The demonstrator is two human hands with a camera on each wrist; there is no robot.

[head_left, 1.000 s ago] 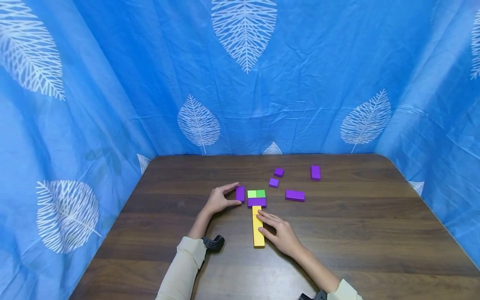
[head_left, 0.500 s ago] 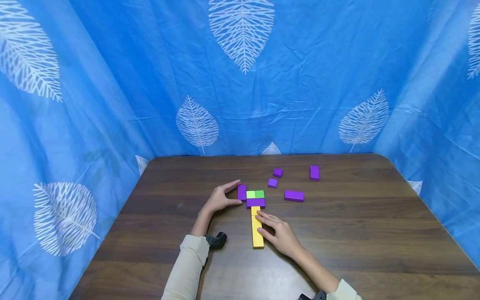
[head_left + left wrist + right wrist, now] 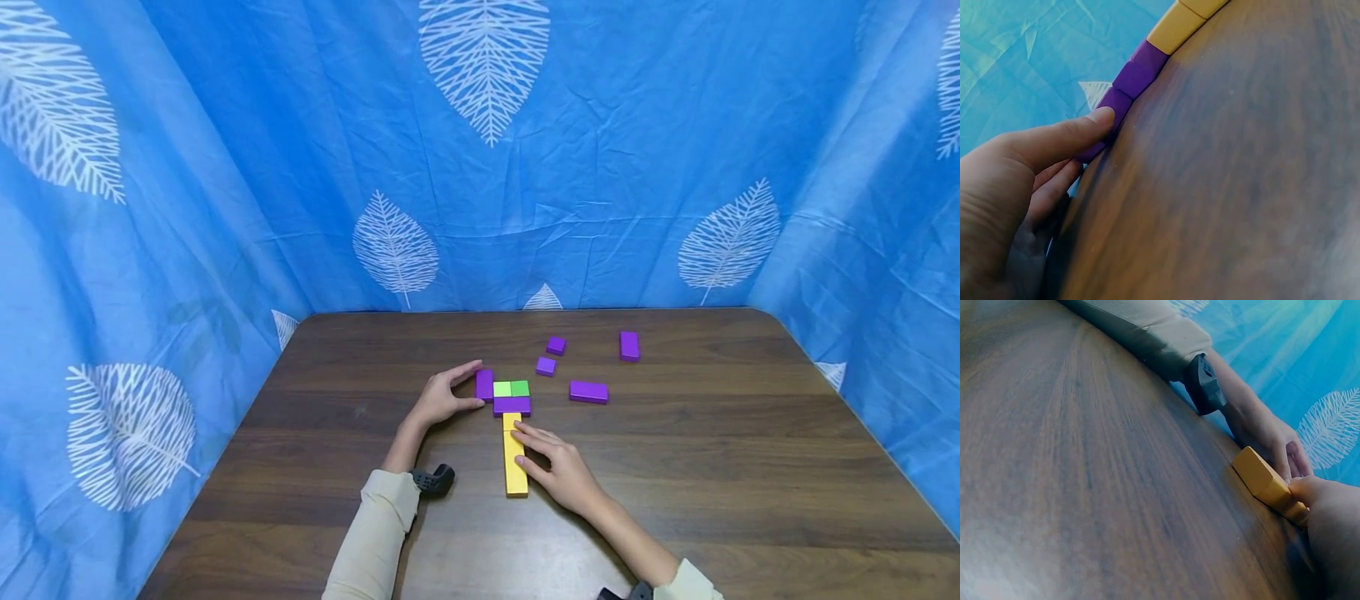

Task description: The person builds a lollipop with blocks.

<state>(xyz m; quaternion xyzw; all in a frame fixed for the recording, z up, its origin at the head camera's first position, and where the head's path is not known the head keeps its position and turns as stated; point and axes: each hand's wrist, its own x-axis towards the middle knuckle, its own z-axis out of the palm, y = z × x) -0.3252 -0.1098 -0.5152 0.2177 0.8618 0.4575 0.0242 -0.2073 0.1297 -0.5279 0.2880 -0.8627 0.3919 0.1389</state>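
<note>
My left hand [image 3: 437,398] pinches a purple block [image 3: 484,385] by its near and far ends. In the left wrist view the thumb presses on that block's end, and most of the fingers are behind it. The block stands against the left side of a light green block [image 3: 502,389] and a green block [image 3: 520,388]. In front of those two lies another purple block [image 3: 512,405] set crosswise. A yellow row, a short block [image 3: 512,421] and a longer block [image 3: 515,471], runs from it toward me. My right hand [image 3: 558,467] rests thumb and fingertips along the row's right side.
Two small purple blocks [image 3: 556,345] lie beyond the arrangement. To the right are a purple block lying crosswise [image 3: 588,392] and a purple block set lengthwise [image 3: 629,346]. All are on a brown wooden table [image 3: 712,467], backed by a blue leaf-patterned curtain [image 3: 585,167].
My left hand has slid the purple block right, closing the gap to the green blocks. My right hand has stayed along the yellow row. The last half second shows almost no motion.
</note>
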